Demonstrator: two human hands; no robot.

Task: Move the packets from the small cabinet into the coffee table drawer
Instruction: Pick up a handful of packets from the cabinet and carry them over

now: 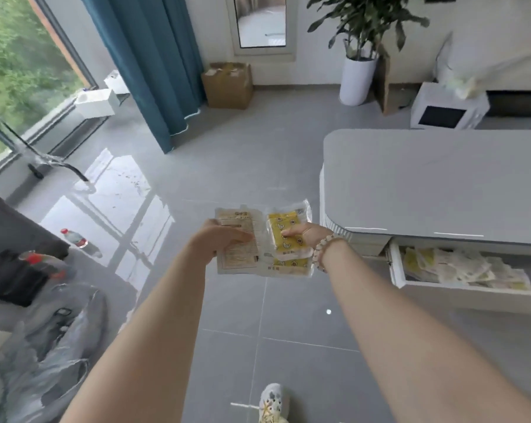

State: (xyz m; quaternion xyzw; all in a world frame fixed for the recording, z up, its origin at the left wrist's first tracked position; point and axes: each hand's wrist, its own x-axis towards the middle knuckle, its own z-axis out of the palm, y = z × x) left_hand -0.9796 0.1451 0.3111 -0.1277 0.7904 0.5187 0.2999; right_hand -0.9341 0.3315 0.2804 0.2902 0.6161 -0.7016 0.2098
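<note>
Floor tiles [227,166], grey and glossy, fill the middle of the room and mirror the light from a large window [20,56] at the far left. A teal curtain [154,56] hangs beside the glass. A cardboard box [227,85] stands against the back wall, with a tall white plant pot [357,80] to its right. A white appliance with a dark front panel [447,111] sits on the floor behind the coffee table [441,184].

The table has a smooth grey top with rounded corners. Its drawer [472,293] is pulled open below the near edge and already holds a loose heap of packets [459,270].

Both arms reach out over the bare floor, left of the table. The left hand [224,239] grips a beige packet [236,261], thumb across its face. The right hand [304,235], a bead bracelet [325,248] at the wrist, pinches yellow packets [278,227] stacked one over another. The two bundles touch edge to edge in the air, near the drawer's left end but not over it.

A red-capped bottle [75,238] lies on the tiles at the left, near a dark bag [10,279] and crumpled clear plastic [44,361]. A pale shoe [273,404] shows at the bottom edge.
</note>
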